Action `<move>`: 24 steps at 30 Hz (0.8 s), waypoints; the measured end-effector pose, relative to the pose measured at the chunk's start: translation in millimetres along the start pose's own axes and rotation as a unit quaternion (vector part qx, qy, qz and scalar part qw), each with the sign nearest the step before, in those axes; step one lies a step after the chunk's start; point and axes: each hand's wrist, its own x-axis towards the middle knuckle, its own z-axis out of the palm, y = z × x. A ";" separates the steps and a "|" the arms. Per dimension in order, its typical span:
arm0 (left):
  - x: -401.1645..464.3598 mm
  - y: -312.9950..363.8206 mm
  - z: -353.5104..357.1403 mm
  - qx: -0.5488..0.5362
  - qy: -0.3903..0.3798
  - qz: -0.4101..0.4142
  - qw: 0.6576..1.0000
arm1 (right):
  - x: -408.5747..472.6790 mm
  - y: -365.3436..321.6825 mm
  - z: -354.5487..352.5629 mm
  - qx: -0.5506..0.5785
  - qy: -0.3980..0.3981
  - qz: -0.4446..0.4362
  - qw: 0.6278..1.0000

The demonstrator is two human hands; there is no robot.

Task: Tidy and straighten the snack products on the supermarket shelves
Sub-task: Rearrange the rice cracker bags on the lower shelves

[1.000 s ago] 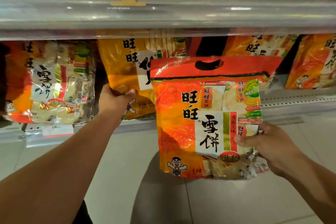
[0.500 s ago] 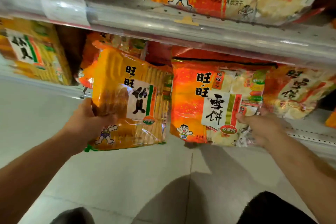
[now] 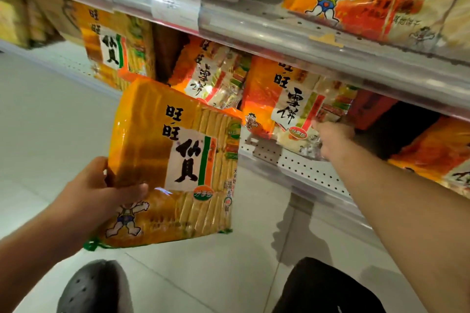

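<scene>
gripping a glossy yellow cracker bag [image 3: 178,160], left hand [image 3: 101,193] curled; right hand [image 3: 333,140] fingers hidden.

A yellow-orange cracker bag [image 3: 175,162] with black characters and a cartoon boy is off the shelf, in front of it, tilted slightly. An orange-red rice-cracker bag [image 3: 287,101] stands on the perforated lower shelf [image 3: 302,165], leaning, beside a similar bag [image 3: 211,71] to its left.
</scene>
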 end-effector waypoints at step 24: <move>24.1 20.2 14.8 0.029 -0.061 -0.018 0.998 | -6.6 24.6 -2.5 0.009 0.025 0.021 0.999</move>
